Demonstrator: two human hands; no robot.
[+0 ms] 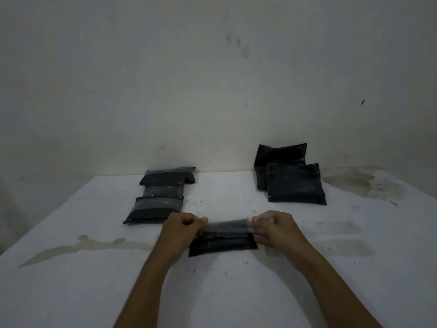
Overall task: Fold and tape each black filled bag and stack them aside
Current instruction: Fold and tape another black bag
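- Both hands are low in the head view, over a folded black bag (223, 243) that lies flat on a white table (307, 280).
- Left hand (181, 229) is curled, thumb and fingers pinched together on the left end of a clear strip of tape (227, 226).
- Right hand (275, 227) is curled the same way, fingers clamped on the strip's right end, which looks crinkled there.
- Tape is stretched between the two hands along the bag's far edge; motion blur hides whether it already touches the bag.
- Taped bags (163, 195), three, lie at the far left of the table, overlapping in a line that runs away from the person, each with a clear band across it.
- Untaped bags (295, 183), two, sit at the far right, one overlapping the other, the rear one close to a pale wall (212, 79).
- Brownish stains (85, 245) mark the table.
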